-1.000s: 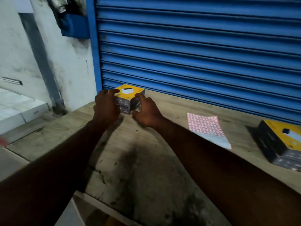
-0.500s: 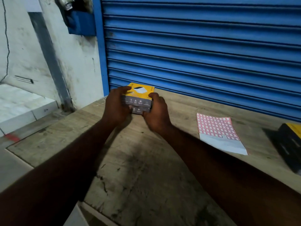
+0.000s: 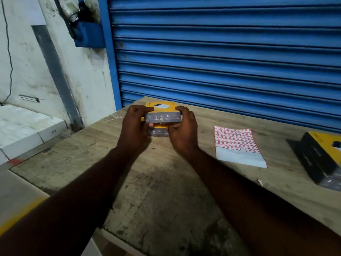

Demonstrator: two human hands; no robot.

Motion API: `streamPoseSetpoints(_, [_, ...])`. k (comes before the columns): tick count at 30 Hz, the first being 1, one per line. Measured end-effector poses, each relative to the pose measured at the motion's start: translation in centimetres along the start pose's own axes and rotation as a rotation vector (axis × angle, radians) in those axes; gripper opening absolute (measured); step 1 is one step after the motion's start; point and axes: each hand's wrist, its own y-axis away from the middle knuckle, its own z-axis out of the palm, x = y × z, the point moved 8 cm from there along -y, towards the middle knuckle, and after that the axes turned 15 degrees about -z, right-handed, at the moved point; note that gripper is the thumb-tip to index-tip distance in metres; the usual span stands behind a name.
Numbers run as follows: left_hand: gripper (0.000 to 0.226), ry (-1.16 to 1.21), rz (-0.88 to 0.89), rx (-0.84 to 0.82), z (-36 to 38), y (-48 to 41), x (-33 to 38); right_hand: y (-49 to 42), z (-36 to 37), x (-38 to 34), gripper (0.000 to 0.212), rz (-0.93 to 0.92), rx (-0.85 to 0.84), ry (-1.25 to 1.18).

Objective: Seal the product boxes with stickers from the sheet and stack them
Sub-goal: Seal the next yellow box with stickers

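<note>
A yellow-topped product box (image 3: 162,115) with a grey front face sits on a second, similar box (image 3: 159,132) near the far left of the wooden table (image 3: 166,191). My left hand (image 3: 135,126) grips the left end of the top box, and my right hand (image 3: 183,129) grips its right end. Both thumbs lie on the yellow top. The lower box is mostly hidden by my fingers. A sticker sheet (image 3: 238,145) with red-bordered labels lies flat to the right of my hands.
More yellow and black product boxes (image 3: 321,157) stand at the table's right edge. A blue roller shutter (image 3: 221,61) runs directly behind the table. White slabs (image 3: 24,130) lie on the floor at the left.
Both hands have turned the top box so its grey face points toward me and squared it over the lower box. My view has shifted left and closer.
</note>
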Motion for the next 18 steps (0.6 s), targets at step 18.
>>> streamPoseSetpoints(18, [0.044,0.216,0.147,0.115,2.5,2.1,10.4,-3.2,-13.4,-1.0,0.054,-0.178,0.026,-0.026])
